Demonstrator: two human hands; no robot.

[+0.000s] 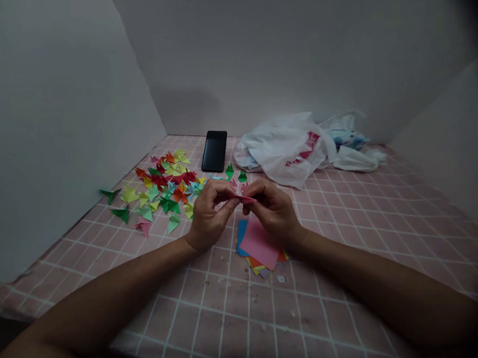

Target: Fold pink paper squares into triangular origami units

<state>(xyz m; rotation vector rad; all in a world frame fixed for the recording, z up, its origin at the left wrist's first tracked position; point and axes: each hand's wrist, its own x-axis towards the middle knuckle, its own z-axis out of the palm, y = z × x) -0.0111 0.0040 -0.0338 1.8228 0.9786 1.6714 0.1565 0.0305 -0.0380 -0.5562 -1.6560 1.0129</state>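
Note:
My left hand (209,211) and my right hand (272,206) meet above the table, both pinching a small folded pink paper piece (245,199) between their fingertips. Just below the hands lies a small stack of coloured paper squares (259,246) with a pink sheet on top. To the left of my left hand spreads a pile of several folded paper triangles (164,189) in green, yellow, red, orange and blue.
A black phone (214,150) lies face up at the back. A crumpled white plastic bag (288,148) and more bags (349,138) sit at the back right. The pink checked tablecloth (361,216) is walled by white panels (64,127) on three sides.

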